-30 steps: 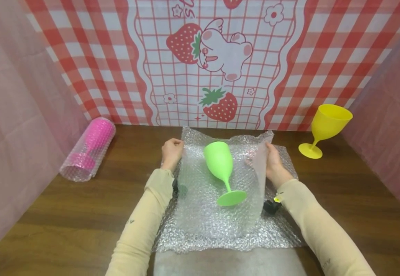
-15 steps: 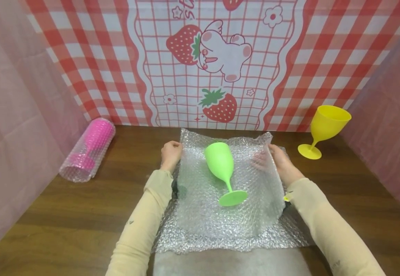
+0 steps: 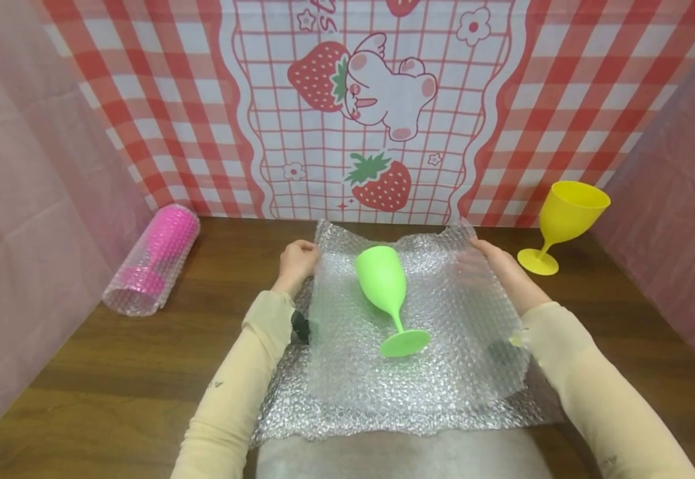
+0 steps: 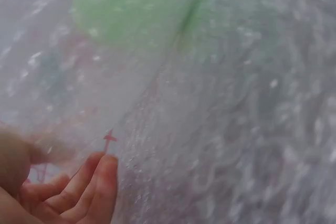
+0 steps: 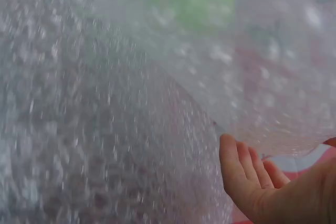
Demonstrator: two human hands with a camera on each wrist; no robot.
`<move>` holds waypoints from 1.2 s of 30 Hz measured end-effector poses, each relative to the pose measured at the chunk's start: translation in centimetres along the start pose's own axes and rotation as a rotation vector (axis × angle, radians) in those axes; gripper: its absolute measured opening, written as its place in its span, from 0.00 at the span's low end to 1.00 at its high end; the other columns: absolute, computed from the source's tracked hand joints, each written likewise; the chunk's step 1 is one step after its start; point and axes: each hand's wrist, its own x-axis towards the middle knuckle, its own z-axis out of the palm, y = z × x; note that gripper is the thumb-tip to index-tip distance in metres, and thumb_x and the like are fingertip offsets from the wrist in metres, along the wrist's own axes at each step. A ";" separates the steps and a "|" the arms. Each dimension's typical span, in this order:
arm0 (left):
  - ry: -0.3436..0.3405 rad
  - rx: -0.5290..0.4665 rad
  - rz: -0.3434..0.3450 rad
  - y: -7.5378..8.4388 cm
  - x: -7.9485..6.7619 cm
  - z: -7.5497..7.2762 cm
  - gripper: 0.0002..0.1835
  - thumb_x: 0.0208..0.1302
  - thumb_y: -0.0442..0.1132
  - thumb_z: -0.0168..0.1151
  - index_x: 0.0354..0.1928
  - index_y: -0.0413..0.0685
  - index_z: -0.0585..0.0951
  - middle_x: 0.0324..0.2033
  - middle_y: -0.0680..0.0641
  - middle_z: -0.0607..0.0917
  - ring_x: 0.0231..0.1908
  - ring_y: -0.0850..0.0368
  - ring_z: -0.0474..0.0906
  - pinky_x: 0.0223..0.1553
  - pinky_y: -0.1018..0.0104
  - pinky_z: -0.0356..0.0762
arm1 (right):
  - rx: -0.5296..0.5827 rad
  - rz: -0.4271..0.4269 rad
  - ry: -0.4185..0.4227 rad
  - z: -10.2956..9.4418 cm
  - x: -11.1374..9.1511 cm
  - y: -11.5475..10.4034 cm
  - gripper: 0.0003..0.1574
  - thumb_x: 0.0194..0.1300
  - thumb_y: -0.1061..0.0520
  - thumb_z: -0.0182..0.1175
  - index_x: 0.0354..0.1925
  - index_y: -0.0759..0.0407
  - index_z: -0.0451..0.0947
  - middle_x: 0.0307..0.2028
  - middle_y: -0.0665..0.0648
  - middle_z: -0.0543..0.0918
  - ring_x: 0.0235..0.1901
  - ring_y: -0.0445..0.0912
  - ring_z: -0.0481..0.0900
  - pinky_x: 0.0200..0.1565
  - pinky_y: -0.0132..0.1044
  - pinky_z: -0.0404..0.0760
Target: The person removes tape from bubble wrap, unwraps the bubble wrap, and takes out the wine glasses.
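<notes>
Head view: we get soft, even light of moderate brightness; shadows on the wood-grain tabletop point(image 3: 114, 372) are faint. On the bubble wrap point(image 3: 353, 382) we log scattered white glints, densest toward its lower edge. The green goblet point(image 3: 381, 283) reads clearly, slightly soft. Both wrist views: dim, greyish, highlights smeared. We find the left hand point(image 4: 79, 192) partly blurred, the right hand point(image 5: 273, 195) crisper. The hazy green patches are probably the goblet.
</notes>
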 end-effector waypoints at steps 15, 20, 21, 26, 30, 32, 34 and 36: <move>-0.078 -0.129 -0.061 -1.3 0.1 0.1 0.22 0.52 0.30 0.55 0.53 0.35 0.69 0.39 0.38 0.79 0.29 0.56 0.74 0.27 0.70 0.75 | -0.758 -0.173 0.366 -3.8 1.3 2.7 0.34 0.66 0.47 0.45 0.56 0.76 0.62 0.59 0.73 0.63 0.57 0.59 0.60 0.59 0.54 0.60; -0.084 -0.122 -0.071 -1.5 0.2 0.1 0.21 0.53 0.30 0.56 0.51 0.35 0.71 0.35 0.41 0.78 0.26 0.59 0.72 0.27 0.71 0.74 | -0.776 -0.168 0.386 -4.2 1.4 3.1 0.33 0.65 0.49 0.49 0.56 0.76 0.63 0.55 0.73 0.66 0.54 0.59 0.62 0.57 0.53 0.62; -0.085 -0.120 -0.073 -1.5 0.2 0.1 0.21 0.53 0.30 0.56 0.51 0.35 0.71 0.35 0.42 0.78 0.25 0.59 0.72 0.26 0.71 0.74 | -0.776 -0.162 0.390 -4.2 1.5 3.2 0.33 0.65 0.49 0.49 0.56 0.76 0.64 0.55 0.73 0.66 0.54 0.58 0.63 0.57 0.53 0.62; -0.080 -0.110 -0.069 -1.7 0.3 0.1 0.21 0.52 0.30 0.57 0.51 0.35 0.72 0.36 0.41 0.79 0.23 0.61 0.71 0.25 0.73 0.73 | -0.789 -0.150 0.430 -4.5 1.6 3.4 0.32 0.64 0.49 0.52 0.54 0.76 0.65 0.52 0.72 0.68 0.51 0.57 0.64 0.53 0.50 0.65; -0.073 -0.098 -0.065 -1.8 0.3 0.2 0.21 0.52 0.31 0.57 0.51 0.35 0.72 0.38 0.39 0.80 0.22 0.62 0.70 0.24 0.73 0.72 | -0.801 -0.126 0.459 -4.6 1.6 3.3 0.31 0.62 0.47 0.54 0.50 0.74 0.65 0.47 0.68 0.69 0.45 0.54 0.65 0.44 0.43 0.69; -0.075 -0.097 -0.069 -1.9 0.3 0.2 0.21 0.53 0.31 0.58 0.51 0.35 0.73 0.38 0.38 0.80 0.23 0.61 0.71 0.25 0.73 0.72 | -0.804 -0.107 0.455 -4.7 1.4 3.3 0.29 0.62 0.47 0.54 0.47 0.71 0.65 0.44 0.64 0.68 0.43 0.52 0.65 0.40 0.39 0.69; -0.080 -0.102 -0.079 -2.0 0.3 0.2 0.21 0.54 0.32 0.58 0.51 0.35 0.73 0.39 0.39 0.80 0.24 0.60 0.71 0.26 0.73 0.73 | -0.823 -0.108 0.434 -4.8 1.2 3.1 0.28 0.62 0.46 0.54 0.45 0.70 0.66 0.42 0.63 0.68 0.40 0.51 0.65 0.37 0.36 0.68; -0.089 -0.118 -0.090 -2.1 0.3 0.2 0.21 0.54 0.33 0.58 0.51 0.35 0.73 0.40 0.39 0.79 0.26 0.59 0.72 0.27 0.72 0.73 | -0.848 -0.111 0.398 -4.8 0.7 2.9 0.28 0.62 0.45 0.54 0.45 0.69 0.66 0.42 0.62 0.68 0.39 0.50 0.65 0.35 0.35 0.68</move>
